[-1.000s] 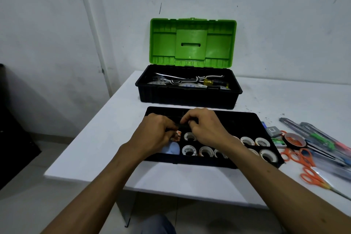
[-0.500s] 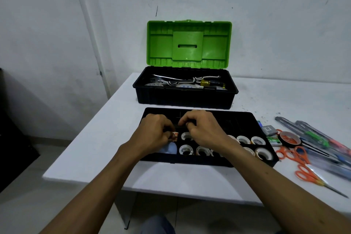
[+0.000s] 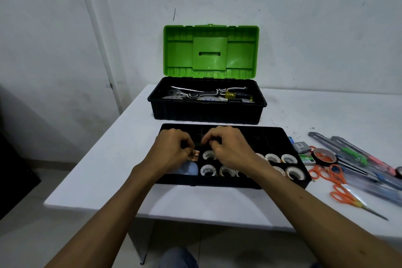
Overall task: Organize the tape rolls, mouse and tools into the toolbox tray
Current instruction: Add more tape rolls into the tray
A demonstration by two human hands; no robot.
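Note:
The black toolbox tray [image 3: 273, 135] lies on the white table in front of me. Several white tape rolls [image 3: 288, 159] stand in its front compartments. A pale blue mouse [image 3: 189, 169] peeks out at the tray's left front. My left hand [image 3: 173, 150] is curled over the tray's left side and pinches a small orange-patterned tape roll [image 3: 195, 156]. Close beside it, my right hand [image 3: 228, 148] hovers over the tray's middle with curled fingers; whether they hold anything is hidden. Two orange scissors [image 3: 330, 173], a dark tape roll [image 3: 324, 156] and long cutters [image 3: 356, 156] lie to the right of the tray.
Behind the tray stands the open black toolbox [image 3: 206, 111] with its green lid [image 3: 211, 50] raised, holding a yellow-handled screwdriver [image 3: 237, 95] and other tools. A small grey box [image 3: 301, 146] lies by the tray's right edge. The table's left edge [image 3: 91, 159] is close by.
Both hands stay over the tray's left half with barely any shift. The small orange roll remains pinched in my left hand.

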